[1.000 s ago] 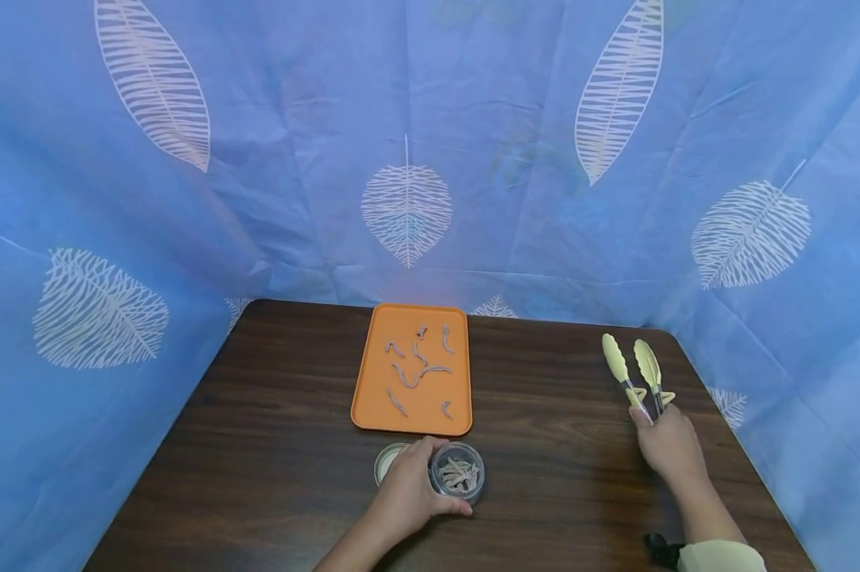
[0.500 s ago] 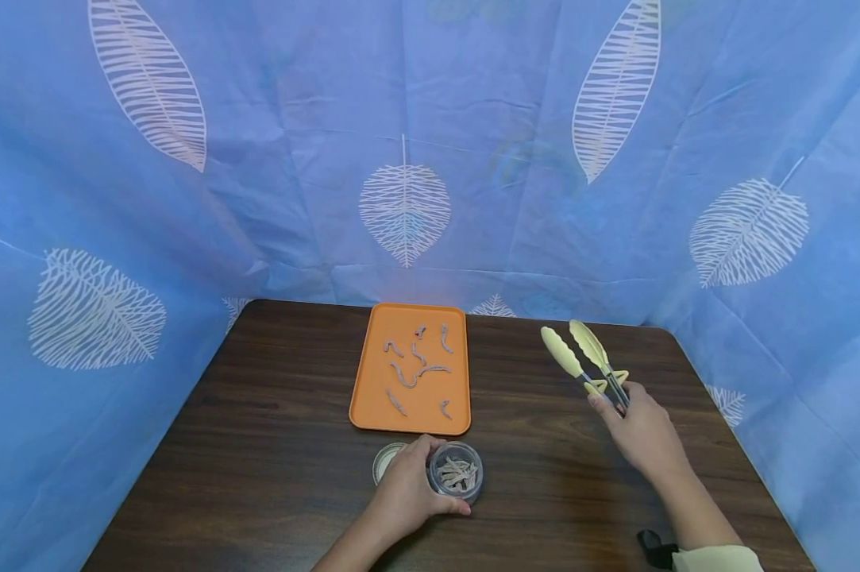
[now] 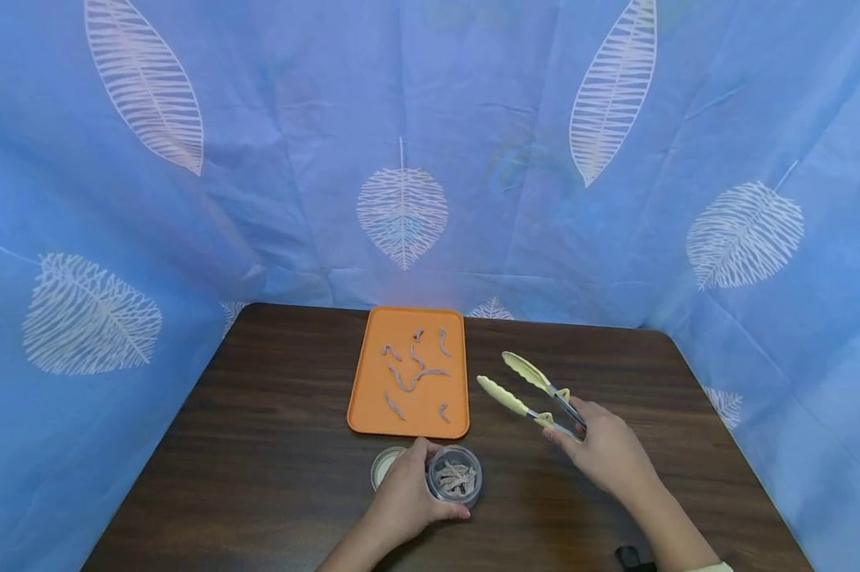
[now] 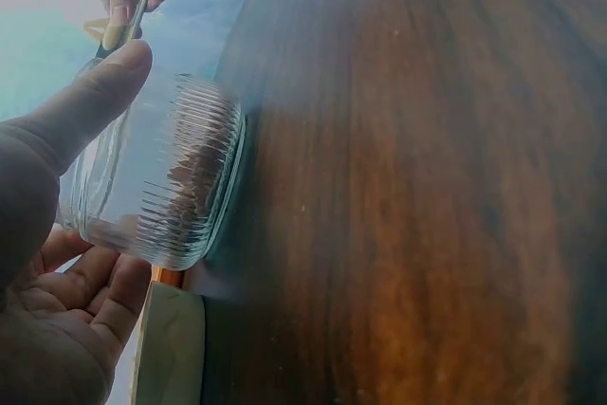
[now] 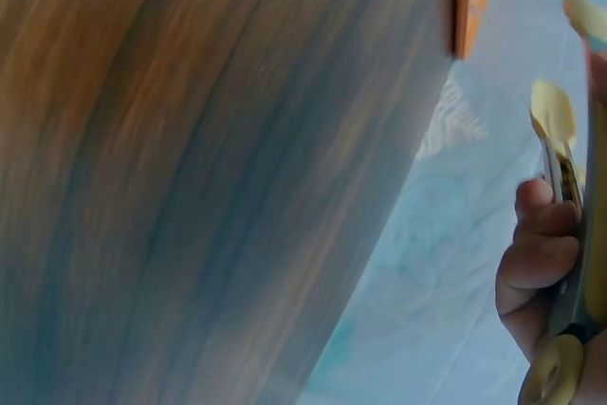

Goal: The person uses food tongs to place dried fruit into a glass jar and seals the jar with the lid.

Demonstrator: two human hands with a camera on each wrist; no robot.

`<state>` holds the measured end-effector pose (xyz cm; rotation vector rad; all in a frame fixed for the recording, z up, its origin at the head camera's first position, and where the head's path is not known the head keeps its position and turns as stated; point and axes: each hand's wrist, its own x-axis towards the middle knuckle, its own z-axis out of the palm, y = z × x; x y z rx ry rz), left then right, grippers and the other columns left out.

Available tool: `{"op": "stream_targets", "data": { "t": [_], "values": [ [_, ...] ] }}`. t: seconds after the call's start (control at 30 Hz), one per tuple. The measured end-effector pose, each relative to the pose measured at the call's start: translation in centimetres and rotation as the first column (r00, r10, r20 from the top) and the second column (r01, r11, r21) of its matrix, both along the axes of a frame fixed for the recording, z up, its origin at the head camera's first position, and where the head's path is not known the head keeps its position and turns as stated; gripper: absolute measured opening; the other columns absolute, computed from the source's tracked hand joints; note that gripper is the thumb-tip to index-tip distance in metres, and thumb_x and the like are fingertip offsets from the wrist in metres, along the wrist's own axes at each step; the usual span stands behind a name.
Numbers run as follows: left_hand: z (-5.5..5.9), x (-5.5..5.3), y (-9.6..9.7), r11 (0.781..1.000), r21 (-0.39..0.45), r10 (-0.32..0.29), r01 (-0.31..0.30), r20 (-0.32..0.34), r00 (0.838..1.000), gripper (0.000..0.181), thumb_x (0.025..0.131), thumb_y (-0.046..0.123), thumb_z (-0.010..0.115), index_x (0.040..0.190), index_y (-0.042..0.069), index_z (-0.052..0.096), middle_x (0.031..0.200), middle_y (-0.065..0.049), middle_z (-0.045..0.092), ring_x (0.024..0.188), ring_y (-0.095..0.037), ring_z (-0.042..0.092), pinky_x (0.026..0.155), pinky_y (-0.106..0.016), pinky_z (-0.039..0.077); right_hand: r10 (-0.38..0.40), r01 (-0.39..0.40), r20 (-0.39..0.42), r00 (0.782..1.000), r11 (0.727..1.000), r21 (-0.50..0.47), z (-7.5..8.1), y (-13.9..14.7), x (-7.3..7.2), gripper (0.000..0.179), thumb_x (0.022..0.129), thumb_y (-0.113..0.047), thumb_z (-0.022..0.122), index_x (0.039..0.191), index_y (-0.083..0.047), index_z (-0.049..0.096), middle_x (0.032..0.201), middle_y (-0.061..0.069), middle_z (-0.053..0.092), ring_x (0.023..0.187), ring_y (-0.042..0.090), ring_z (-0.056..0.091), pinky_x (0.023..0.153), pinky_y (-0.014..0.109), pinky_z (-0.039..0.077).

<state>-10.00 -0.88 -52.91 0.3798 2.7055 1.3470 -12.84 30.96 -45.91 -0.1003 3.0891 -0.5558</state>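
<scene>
My left hand point(image 3: 404, 496) holds the side of a clear glass jar point(image 4: 156, 163), thumb and fingers spread round it on the table. Thin greyish-brown strips point(image 3: 456, 478) lie at the bottom of the jar. In my right hand point(image 3: 611, 449) is a pair of tongs point(image 3: 537, 397) with pale yellow scalloped heads. The tongs' two arms stand apart with nothing between them, pointing left toward the tray. Up close in the right wrist view, curled fingers point(image 5: 536, 258) wrap the tong handles. An orange tray point(image 3: 361, 413) behind the jar carries several separate grey strips point(image 3: 401, 380).
A round lid point(image 3: 383, 466) with a pale inside lies just left of the jar, partly hidden by my left hand. The dark wooden table point(image 3: 258, 445) ends at a blue curtain point(image 3: 315, 199) with white leaf prints. A small black object point(image 3: 633, 558) shows beside my right forearm.
My right hand has carried the tongs leftward from the table's right side to near the tray's right edge, turning their heads to the left. The left hand and jar have stayed in place.
</scene>
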Motion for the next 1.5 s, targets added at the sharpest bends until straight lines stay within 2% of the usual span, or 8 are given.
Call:
{"op": "stream_targets", "data": {
  "t": [0.1, 0.23, 0.33, 0.4, 0.63, 0.97, 1.3, 1.5],
  "values": [
    [0.0, -0.1, -0.1, 1.000, 0.010, 0.003, -0.002, -0.017, 1.000, 0.088, 0.058, 0.040, 0.109, 0.127, 0.011, 0.063, 0.118, -0.003, 0.077, 0.111, -0.020, 0.070, 0.097, -0.039, 0.056, 0.049, -0.049, 0.000, 0.999, 0.998, 0.025, 0.0, -1.4, 0.3, 0.080, 0.098, -0.052, 0.076, 0.151, 0.005, 0.057, 0.113, 0.015, 0.075, 0.080, 0.016, 0.063, 0.075, 0.047, 0.057],
    [0.0, -0.2, -0.1, 1.000, 0.017, 0.000, 0.001, -0.024, 1.000, 0.088, 0.058, 0.040, 0.109, 0.127, 0.011, 0.063, 0.118, -0.003, 0.077, 0.112, -0.021, 0.070, 0.097, -0.039, 0.056, 0.094, -0.093, -0.011, 0.995, 0.994, 0.064, -0.1, -3.1, 0.6, 0.071, 0.096, -0.047, 0.080, 0.146, 0.002, 0.064, 0.126, 0.020, 0.077, 0.101, 0.034, 0.077, 0.086, 0.056, 0.061],
    [-0.1, -0.3, -0.2, 1.000, 0.017, -0.001, 0.001, -0.025, 1.000, 0.088, 0.058, 0.040, 0.109, 0.127, 0.011, 0.063, 0.119, -0.003, 0.077, 0.113, -0.021, 0.070, 0.097, -0.038, 0.056, 0.114, -0.111, -0.025, 0.993, 0.989, 0.102, -0.4, -4.2, 0.6, 0.067, 0.095, -0.047, 0.081, 0.142, -0.001, 0.068, 0.136, 0.024, 0.074, 0.120, 0.044, 0.074, 0.100, 0.063, 0.059],
    [-0.1, -0.3, -0.2, 1.000, 0.013, -0.001, 0.001, -0.017, 1.000, 0.088, 0.059, 0.040, 0.109, 0.127, 0.011, 0.062, 0.120, -0.003, 0.076, 0.113, -0.021, 0.070, 0.098, -0.039, 0.056, 0.116, -0.114, -0.013, 0.993, 0.986, 0.119, -0.6, -4.7, 0.5, 0.065, 0.095, -0.047, 0.081, 0.142, -0.003, 0.069, 0.136, 0.022, 0.074, 0.122, 0.043, 0.073, 0.101, 0.063, 0.058],
    [-0.3, -0.4, -0.2, 1.000, -0.007, 0.001, -0.001, 0.023, 1.000, 0.088, 0.062, 0.043, 0.107, 0.130, 0.011, 0.062, 0.123, -0.003, 0.076, 0.115, -0.022, 0.070, 0.099, -0.040, 0.057, 0.137, -0.140, 0.027, 0.990, 0.973, 0.184, -1.1, -6.0, 0.1, 0.062, 0.095, -0.047, 0.081, 0.139, -0.004, 0.072, 0.135, 0.019, 0.076, 0.120, 0.040, 0.075, 0.099, 0.060, 0.060],
    [-0.3, -0.4, -0.2, 1.000, -0.017, 0.004, -0.004, 0.036, 0.999, 0.090, 0.061, 0.044, 0.107, 0.130, 0.010, 0.062, 0.124, -0.005, 0.075, 0.116, -0.023, 0.070, 0.099, -0.043, 0.057, 0.116, -0.130, 0.069, 0.991, 0.961, 0.244, -0.6, -7.2, -0.5, 0.055, 0.096, -0.046, 0.082, 0.134, -0.007, 0.076, 0.127, 0.016, 0.079, 0.109, 0.036, 0.078, 0.089, 0.056, 0.063],
    [-0.2, -0.2, -0.2, 1.000, -0.011, 0.002, -0.001, 0.008, 1.000, 0.088, 0.060, 0.045, 0.107, 0.128, 0.012, 0.062, 0.122, -0.003, 0.075, 0.114, -0.021, 0.070, 0.097, -0.039, 0.056, 0.110, -0.111, 0.015, 0.994, 0.964, 0.241, -1.1, -6.8, -0.4, 0.047, 0.093, -0.044, 0.085, 0.127, -0.013, 0.080, 0.114, 0.006, 0.082, 0.089, 0.023, 0.077, 0.073, 0.045, 0.061],
    [-0.2, -0.1, -0.3, 1.000, -0.007, 0.002, -0.002, -0.002, 1.000, 0.088, 0.059, 0.044, 0.108, 0.127, 0.013, 0.062, 0.122, -0.003, 0.076, 0.114, -0.021, 0.070, 0.097, -0.039, 0.056, 0.117, -0.109, -0.028, 0.993, 0.972, 0.209, -2.0, -6.1, -0.3, 0.045, 0.092, -0.043, 0.086, 0.128, -0.016, 0.080, 0.117, 0.006, 0.083, 0.094, 0.026, 0.079, 0.076, 0.048, 0.062]
  ]
}}
